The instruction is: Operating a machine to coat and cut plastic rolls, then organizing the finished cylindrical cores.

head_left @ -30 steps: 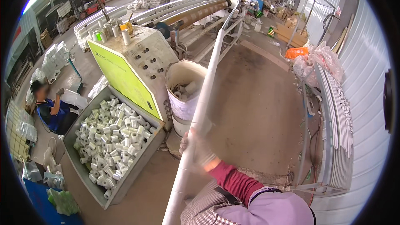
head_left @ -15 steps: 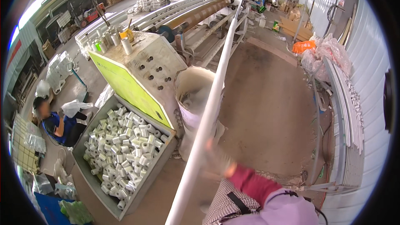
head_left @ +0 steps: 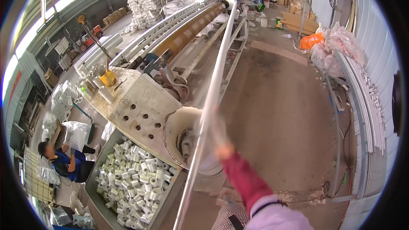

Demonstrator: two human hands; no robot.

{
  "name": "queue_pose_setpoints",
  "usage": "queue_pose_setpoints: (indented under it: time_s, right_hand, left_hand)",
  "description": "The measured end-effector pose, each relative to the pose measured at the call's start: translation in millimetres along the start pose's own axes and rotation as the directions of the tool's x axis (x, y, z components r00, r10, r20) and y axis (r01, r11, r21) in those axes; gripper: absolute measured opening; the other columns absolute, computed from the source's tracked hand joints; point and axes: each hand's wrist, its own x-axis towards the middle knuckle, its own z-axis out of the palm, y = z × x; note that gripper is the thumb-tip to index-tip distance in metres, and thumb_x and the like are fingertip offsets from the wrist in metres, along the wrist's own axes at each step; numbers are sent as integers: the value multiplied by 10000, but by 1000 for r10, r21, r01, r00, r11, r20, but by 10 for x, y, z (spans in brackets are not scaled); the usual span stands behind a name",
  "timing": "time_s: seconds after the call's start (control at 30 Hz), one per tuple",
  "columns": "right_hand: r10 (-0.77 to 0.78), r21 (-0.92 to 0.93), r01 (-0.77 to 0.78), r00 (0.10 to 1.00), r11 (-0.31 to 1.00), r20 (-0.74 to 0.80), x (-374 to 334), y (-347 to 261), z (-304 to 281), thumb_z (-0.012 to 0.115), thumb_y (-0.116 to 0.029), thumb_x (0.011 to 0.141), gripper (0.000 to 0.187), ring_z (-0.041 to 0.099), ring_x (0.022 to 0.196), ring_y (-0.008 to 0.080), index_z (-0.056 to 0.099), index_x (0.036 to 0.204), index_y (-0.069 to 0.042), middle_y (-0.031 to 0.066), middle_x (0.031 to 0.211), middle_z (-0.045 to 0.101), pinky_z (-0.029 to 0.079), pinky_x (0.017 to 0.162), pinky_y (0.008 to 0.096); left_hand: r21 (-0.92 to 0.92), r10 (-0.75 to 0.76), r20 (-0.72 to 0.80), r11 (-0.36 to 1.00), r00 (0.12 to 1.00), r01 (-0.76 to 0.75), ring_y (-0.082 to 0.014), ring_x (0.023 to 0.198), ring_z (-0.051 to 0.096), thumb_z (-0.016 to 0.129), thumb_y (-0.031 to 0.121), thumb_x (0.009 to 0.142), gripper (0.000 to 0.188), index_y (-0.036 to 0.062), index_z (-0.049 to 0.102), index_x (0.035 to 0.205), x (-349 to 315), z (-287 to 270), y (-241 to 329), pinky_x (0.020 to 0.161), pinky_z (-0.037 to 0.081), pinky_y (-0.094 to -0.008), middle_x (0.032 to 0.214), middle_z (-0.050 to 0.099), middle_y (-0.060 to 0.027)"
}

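Observation:
A long white tube (head_left: 215, 83) runs from the far end of the machine down past the front of the view. My right hand (head_left: 218, 138), in a maroon sleeve, is at the tube's right side, about the middle of its length. Motion blurs the fingers, so whether they grip the tube is unclear. My left hand is out of view. Just left of the tube stands a round, pale bin (head_left: 172, 130) with short rolls inside. Its rim is partly hidden behind the tube.
A grey crate (head_left: 170, 196) full of small wrapped rolls sits beside the machine's control box (head_left: 132, 96). Beyond lies a long brown roller (head_left: 187, 34). At left sits a person (head_left: 68, 166) in blue. Along the right wall lie white tubes (head_left: 362, 106) and plastic bags (head_left: 341, 47).
My view has shifted, with the scene lower and the machine further left. My right arm reaches further forward along the tube. The seated person holds the pale plastic higher.

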Motion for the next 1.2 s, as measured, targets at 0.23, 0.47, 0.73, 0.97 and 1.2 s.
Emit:
queue_pose_setpoints:
  time_s: [0.23,0.47,0.73,0.97,1.2]
  right_hand:
    - [-210,54,231,944,971,-253,686,-648,-116,411,-547,960,547,651,714,192,619,936,-41,107,829,662,559,632,323]
    - [-55,485,-133,934,864,354,-1345,657,43,603,-428,902,592,634,903,289,400,1323,-66,145,1098,612,529,817,389]
    - [192,-15,-206,875,978,444,-3204,2339,-33,641,-274,899,575,594,1062,163,420,1391,-72,38,1127,621,497,893,313]
    - [64,-192,-15,966,981,251,-4536,2229,141,710,-189,797,381,579,748,190,590,1134,-56,-8,898,631,477,681,336]
    - [-376,-591,-40,736,806,-563,-6082,1160,-1413,720,-354,811,353,513,616,134,658,929,-27,63,695,616,444,574,333]
  left_hand:
    - [-182,-23,84,983,996,38,-81,620,493,681,57,820,79,32,610,844,92,-47,-14,573,438,-254,679,538,15]
    - [-479,-17,263,865,965,147,-293,810,618,685,297,838,292,118,644,1065,566,175,-1798,704,512,-390,948,641,-141]
    - [-681,546,416,717,727,-149,-108,481,507,721,334,840,328,32,594,843,906,50,-672,522,467,-269,583,548,-23]
    - [-929,929,344,358,134,-97,-103,440,469,762,556,713,543,60,546,752,-271,306,1051,564,499,-299,535,469,10]
    - [-981,903,191,166,-384,-98,-169,491,518,722,526,779,554,67,456,937,-2384,1362,1506,659,515,-378,605,523,-34]
